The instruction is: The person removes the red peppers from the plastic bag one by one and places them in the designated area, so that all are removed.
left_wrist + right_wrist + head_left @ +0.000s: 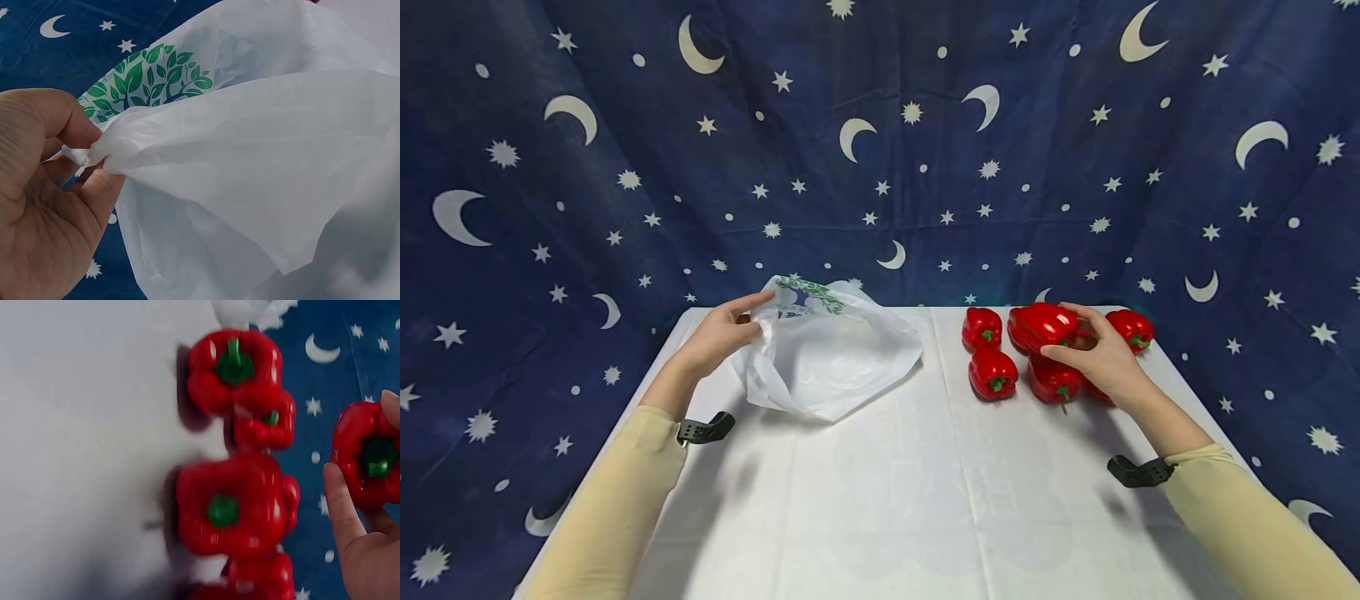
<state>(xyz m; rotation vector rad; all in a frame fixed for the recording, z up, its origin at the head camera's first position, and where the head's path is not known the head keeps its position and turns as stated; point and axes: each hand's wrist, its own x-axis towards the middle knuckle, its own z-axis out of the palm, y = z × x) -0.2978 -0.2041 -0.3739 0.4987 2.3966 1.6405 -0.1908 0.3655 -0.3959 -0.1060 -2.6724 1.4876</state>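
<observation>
My left hand [718, 337] pinches the gathered edge of a white plastic bag [262, 150] between thumb and fingers. The bag bears a green leaf print [150, 78] and hangs partly open, its mouth spread toward the middle of the table. On the other side, my right hand [1108, 360] grips a red bell pepper [365, 456] with a green stem, raised above the others. Beneath and around it lie several more red bell peppers, such as the front left one [992, 374] and the one at the far right [1130, 329].
A white cloth covers the table [880, 500]. Behind it hangs a dark blue curtain [880, 200] with moons and stars. Each wrist wears a black strap, the left strap [706, 428] and the right strap [1138, 472].
</observation>
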